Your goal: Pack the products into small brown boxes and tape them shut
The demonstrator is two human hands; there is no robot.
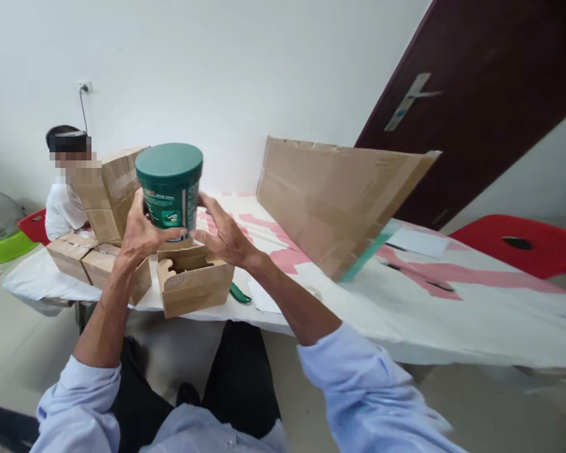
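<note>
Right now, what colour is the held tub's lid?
Green; the lid shows best in the head view.

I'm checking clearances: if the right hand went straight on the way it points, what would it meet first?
Most likely the green tub: the right hand points leftward at its side and seems to touch it, though exact contact is hard to judge.
</note>
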